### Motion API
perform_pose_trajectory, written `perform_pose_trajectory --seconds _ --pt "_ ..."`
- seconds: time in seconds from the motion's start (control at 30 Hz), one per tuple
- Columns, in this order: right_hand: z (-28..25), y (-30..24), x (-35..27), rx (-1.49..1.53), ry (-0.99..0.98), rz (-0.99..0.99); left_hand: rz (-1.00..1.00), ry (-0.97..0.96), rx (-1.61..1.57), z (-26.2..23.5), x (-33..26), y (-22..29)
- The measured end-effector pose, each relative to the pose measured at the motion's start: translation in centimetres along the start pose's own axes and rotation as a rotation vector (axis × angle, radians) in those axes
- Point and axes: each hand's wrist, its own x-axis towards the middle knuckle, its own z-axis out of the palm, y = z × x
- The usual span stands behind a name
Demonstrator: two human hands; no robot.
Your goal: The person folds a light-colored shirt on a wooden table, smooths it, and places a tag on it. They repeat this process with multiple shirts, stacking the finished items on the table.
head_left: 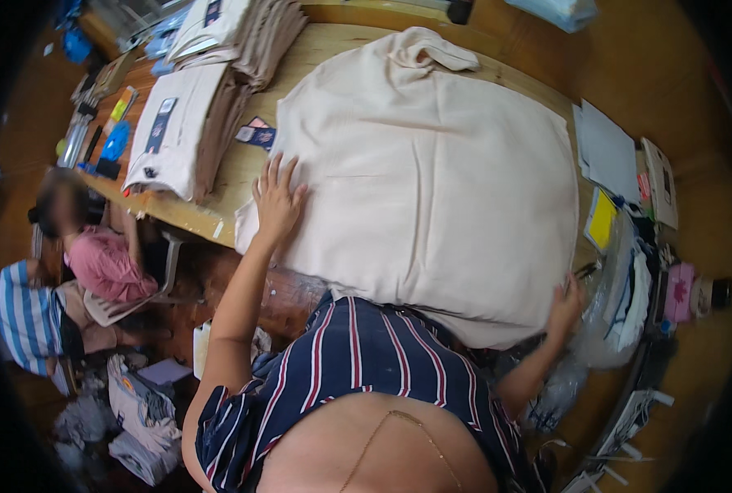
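A cream garment (366, 189) lies spread over the table in front of me, with a crease down its middle and a bunched, twisted part at its far end. Flat on its left edge rests my left hand (275, 201), fingers spread and holding nothing. At the near right edge of the cloth is my right hand (566, 306), its fingers curled. A small dark object (584, 269) shows just beyond those fingertips. Whatever the right fingers hold is too small to make out. Dark tags (256, 134) lie beside the garment's left side.
Stacks of folded cream garments (183, 123) with tags stand at the left. Papers (608, 152), a yellow card (601, 218) and clear plastic bags (600, 320) line the right side. Beyond the table's left edge, a person in pink (111, 263) sits on a chair. Cloth heaps (140, 419) lie on the floor.
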Motion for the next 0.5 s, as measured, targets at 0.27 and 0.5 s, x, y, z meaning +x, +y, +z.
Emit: perform_pose_trajectory --seconds 0.27,0.5 --pt "1.6 -4.4 4.5 -0.289 -0.456 0.237 -0.408 -0.087 0.097 2.6 6.1 -5.7" --pt "8.7 -0.5 9.0 -0.367 0.017 -0.320 -0.074 -0.037 0.255 3.7 9.2 -5.3"
